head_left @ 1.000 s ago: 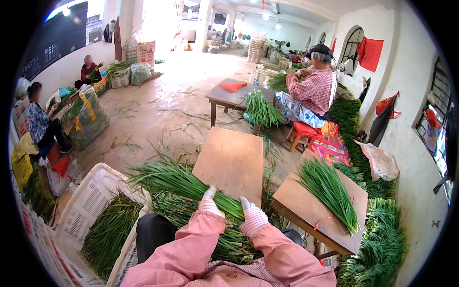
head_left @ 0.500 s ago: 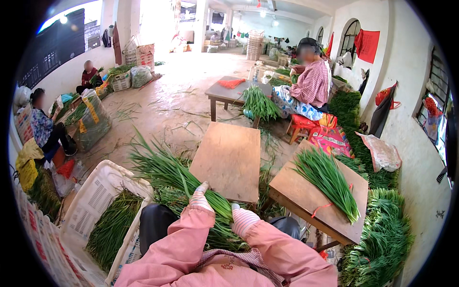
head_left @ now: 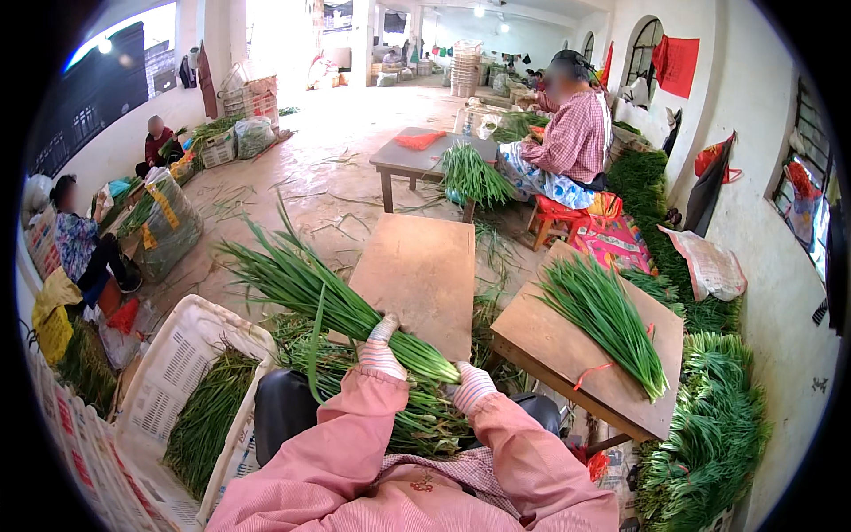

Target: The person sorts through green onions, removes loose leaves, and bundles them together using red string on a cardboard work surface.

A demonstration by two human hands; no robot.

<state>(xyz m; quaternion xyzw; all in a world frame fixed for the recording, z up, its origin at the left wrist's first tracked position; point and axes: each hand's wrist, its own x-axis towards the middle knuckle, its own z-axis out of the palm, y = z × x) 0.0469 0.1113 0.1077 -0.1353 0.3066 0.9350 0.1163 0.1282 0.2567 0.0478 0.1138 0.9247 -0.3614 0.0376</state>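
My left hand (head_left: 380,348), in a striped glove, is wrapped round the middle of a bunch of garlic chives (head_left: 306,288). The bunch slants over my lap, leaf tips to the far left and pale stem ends to the near right. My right hand (head_left: 472,387), gloved the same way, closes on the stem ends; its fingertips are partly hidden. One long leaf hangs down from the bunch beside my left wrist. Beneath both hands lies a pile of loose chives (head_left: 430,424). Just beyond the bunch is a bare wooden board (head_left: 425,266).
A second wooden table (head_left: 532,341) at my right bears another chive bunch (head_left: 603,319) and red ties. A white plastic crate (head_left: 168,381) with chives stands at my left. Stacked chives (head_left: 705,434) line the right wall. A co-worker (head_left: 567,133) sits beyond, by a grey table (head_left: 390,160).
The bunch has risen off the pile and shifted slightly left, held in both hands. A single leaf now droops from it. My right hand has moved a little to the right.
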